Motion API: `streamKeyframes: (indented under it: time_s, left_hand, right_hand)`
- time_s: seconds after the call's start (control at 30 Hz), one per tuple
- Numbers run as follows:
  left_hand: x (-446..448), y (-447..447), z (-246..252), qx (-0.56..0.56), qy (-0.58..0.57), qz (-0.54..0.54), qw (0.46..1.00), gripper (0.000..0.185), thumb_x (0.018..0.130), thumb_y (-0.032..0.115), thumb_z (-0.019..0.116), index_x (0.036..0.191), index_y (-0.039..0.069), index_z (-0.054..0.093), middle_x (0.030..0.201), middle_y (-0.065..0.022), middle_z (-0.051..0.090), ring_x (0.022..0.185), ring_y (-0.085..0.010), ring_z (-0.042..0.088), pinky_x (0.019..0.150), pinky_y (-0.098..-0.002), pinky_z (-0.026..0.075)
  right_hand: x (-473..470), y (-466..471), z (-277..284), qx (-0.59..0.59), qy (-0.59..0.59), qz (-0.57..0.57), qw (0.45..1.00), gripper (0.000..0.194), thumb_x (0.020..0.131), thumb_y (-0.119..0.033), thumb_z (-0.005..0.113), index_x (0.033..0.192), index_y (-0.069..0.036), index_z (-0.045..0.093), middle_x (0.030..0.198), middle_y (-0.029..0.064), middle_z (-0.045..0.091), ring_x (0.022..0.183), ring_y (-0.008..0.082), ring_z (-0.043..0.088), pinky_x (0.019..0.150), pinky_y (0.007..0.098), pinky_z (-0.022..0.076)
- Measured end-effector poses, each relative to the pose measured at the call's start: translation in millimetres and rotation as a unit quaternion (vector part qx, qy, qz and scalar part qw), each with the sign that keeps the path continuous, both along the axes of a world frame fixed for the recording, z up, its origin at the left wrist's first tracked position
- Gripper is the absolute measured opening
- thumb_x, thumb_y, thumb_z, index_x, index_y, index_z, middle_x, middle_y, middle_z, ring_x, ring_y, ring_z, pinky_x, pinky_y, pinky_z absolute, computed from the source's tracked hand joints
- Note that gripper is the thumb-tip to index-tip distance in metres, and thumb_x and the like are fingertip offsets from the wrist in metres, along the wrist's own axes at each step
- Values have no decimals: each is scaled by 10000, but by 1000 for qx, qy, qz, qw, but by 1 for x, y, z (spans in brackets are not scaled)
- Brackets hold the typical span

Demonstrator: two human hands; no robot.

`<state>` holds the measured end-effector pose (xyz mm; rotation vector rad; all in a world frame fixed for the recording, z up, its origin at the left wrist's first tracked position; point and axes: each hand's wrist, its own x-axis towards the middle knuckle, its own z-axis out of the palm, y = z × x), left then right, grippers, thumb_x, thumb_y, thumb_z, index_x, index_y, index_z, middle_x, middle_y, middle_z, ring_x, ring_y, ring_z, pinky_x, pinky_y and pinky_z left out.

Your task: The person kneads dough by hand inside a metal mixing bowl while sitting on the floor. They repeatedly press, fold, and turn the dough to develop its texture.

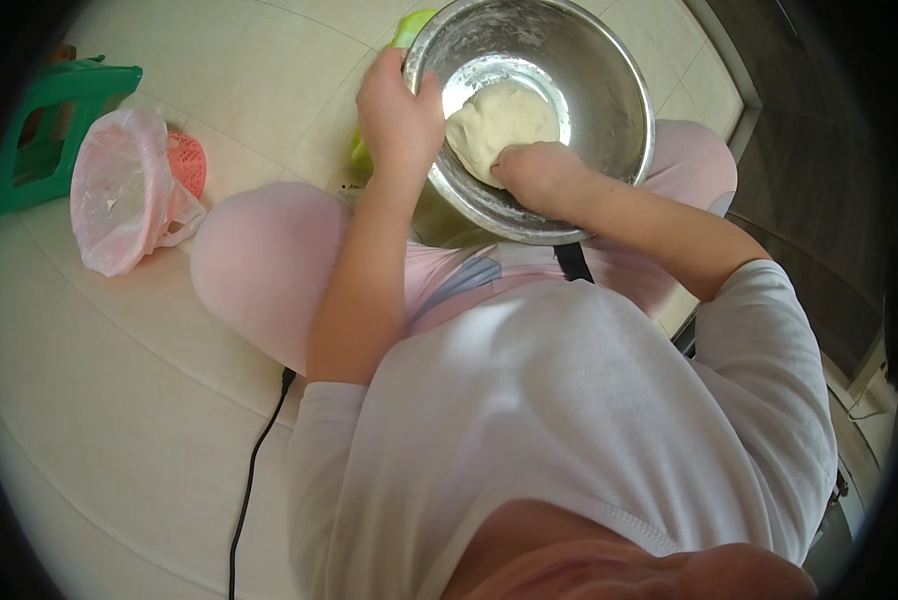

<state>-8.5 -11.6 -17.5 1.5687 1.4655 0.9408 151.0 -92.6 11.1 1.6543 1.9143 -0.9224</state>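
A wide stainless steel bowl (614,97), its inner wall marked with pale residue, is tilted in front of me between my knees. In it lies a rounded lump of pale dough (509,116). My left hand (400,112) grips the bowl's rim at the left side, the thumb on the inner side. Reaching in from the right, my right hand (539,176) presses curled fingers against the lower edge of the dough; its fingertips are partly hidden. Beneath the bowl, a bright green object (411,28) shows in part at the left.
On the tiled floor (194,450) at the left are a green plastic stool (74,142) and a pink bin lined with a plastic bag (123,195). A black cable (248,480) runs along the floor near my left knee. Dark cabinet fronts (801,165) stand at the right.
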Motion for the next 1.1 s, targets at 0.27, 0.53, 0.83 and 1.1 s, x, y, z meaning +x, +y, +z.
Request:
streamKeyframes:
  time_s: [0.27,0.53,0.83,1.1]
  left_hand:
    - [6,9,3,2,-9,6,1000,302,820,114,661,1086,-23,622,968,-227,671,937,-418,634,825,-463,498]
    - [2,1,0,-11,-62,-1,998,289,834,100,637,1100,-13,621,997,-223,684,949,-405,651,835,-451,501]
    - [4,10,-2,-12,-66,0,998,312,828,129,661,1112,3,630,1007,-211,689,958,-393,655,843,-446,507]
    - [-1,0,7,-31,3,26,999,315,841,163,654,1126,29,636,1059,-197,681,1016,-388,634,861,-465,496]
  right_hand:
    - [-26,19,-17,64,-4,0,998,231,849,-115,543,926,-22,739,973,168,721,912,325,704,773,411,555]
    - [12,29,5,-93,342,-234,905,458,935,-461,609,831,-30,723,786,51,707,692,142,642,640,266,527]
    - [41,107,-50,201,62,-149,966,387,974,-385,539,1074,-45,694,1000,184,706,932,384,664,850,459,512]
    - [9,41,0,167,48,-58,983,341,940,-367,534,959,-63,687,904,181,696,872,384,665,760,475,523]
